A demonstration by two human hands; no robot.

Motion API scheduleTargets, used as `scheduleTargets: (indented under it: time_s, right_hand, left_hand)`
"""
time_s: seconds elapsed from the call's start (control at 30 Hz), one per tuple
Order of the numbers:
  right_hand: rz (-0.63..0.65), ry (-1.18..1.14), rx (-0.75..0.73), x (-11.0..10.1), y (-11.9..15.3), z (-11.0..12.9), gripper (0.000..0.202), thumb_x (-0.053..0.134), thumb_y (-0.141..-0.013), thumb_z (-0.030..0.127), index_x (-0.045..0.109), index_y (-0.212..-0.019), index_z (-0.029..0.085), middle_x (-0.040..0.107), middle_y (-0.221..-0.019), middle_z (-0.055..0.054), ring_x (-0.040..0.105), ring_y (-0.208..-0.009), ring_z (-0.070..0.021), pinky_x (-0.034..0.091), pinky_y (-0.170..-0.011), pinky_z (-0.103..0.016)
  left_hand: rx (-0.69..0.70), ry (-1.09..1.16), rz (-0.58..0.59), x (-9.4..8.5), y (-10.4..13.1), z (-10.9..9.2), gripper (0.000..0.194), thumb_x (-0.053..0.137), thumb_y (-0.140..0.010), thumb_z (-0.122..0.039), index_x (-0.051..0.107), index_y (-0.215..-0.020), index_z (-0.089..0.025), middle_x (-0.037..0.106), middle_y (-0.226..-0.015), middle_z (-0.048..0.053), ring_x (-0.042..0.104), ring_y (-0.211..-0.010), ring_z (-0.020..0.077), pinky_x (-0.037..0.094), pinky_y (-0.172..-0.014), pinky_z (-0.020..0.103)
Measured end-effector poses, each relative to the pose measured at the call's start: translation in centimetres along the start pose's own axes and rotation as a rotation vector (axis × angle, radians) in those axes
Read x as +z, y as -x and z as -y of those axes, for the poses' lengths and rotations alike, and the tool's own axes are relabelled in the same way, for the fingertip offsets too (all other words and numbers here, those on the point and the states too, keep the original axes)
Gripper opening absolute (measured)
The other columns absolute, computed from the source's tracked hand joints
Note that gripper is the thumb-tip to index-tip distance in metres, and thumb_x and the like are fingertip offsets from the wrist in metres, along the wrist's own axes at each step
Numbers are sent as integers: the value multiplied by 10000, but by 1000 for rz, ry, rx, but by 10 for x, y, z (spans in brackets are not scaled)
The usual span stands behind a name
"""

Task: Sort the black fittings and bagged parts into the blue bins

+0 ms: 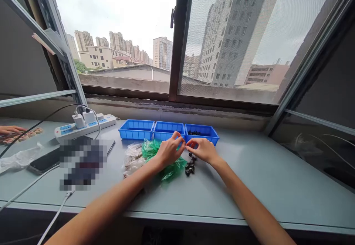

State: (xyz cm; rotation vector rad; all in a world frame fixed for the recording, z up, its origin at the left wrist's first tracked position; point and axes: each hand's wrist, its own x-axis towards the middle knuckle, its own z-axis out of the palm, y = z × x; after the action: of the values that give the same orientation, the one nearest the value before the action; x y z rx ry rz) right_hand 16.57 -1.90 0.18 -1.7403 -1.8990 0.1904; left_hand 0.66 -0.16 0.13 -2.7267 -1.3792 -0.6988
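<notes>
My left hand [169, 150] is above a crumpled green plastic bag [173, 169], its fingers pinched. Its fingertips meet those of my right hand [202, 149], also pinched; whatever they hold is too small to name. Just below the right fingertips lies a small pile of dark parts [190, 166] on the grey table [222, 197]. Behind the hands, three blue bins stand in a row: the left bin [136, 134], the middle bin [161, 127] and the right bin [215, 140], which has dark parts inside. Clear plastic bags [133, 156] lie left of the green one.
A white power strip [91, 127] with plugs and cables sits at the back left. Before it are a dark phone [44, 160] and a blurred-out device [83, 163]. Another person's hand [11, 129] is at the far left edge. A window rises behind the table.
</notes>
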Motion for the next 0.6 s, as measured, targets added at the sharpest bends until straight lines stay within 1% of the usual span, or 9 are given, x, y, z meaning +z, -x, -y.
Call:
scheduleTargets:
  time_s: [0.07, 0.13, 0.37, 0.6]
  right_hand:
    - [76, 37, 2, -1, 3, 4, 162, 591, -724, 390, 693, -698, 267, 706, -734, 36, 631, -723, -167, 359, -581, -243]
    - [106, 67, 24, -2, 4, 5, 158, 595, -721, 388, 689, -701, 263, 712, -763, 41, 633, -744, -165, 353, -587, -241]
    - [141, 138, 126, -5, 3, 5, 177, 625, -695, 416, 684, -697, 249, 721, -792, 24, 636, -762, -185, 349, -595, -262]
    - [105, 60, 132, -3, 3, 1, 203, 642, -690, 451, 669, -662, 252, 722, -784, 16, 644, -760, -183, 365, -596, -262]
  left_hand:
    - [2, -4, 7, 0, 0, 0, 246, 357, -909, -308, 579, -962, -216, 515, -1087, 37, 627, -693, 126, 472, -595, 242]
    - [6, -8, 11, 0, 1, 0, 249, 358, -908, -311, 580, -964, -214, 515, -1082, 40, 628, -688, 128, 472, -590, 242]
    - [8, -24, 4, -2, 0, -1, 256, 346, -908, -293, 583, -955, -204, 530, -1095, 41, 627, -714, 128, 468, -596, 236]
    - [1, -20, 20, -4, 1, -3, 308, 332, -913, -293, 612, -841, -188, 549, -1066, 36, 610, -657, 110, 456, -577, 236]
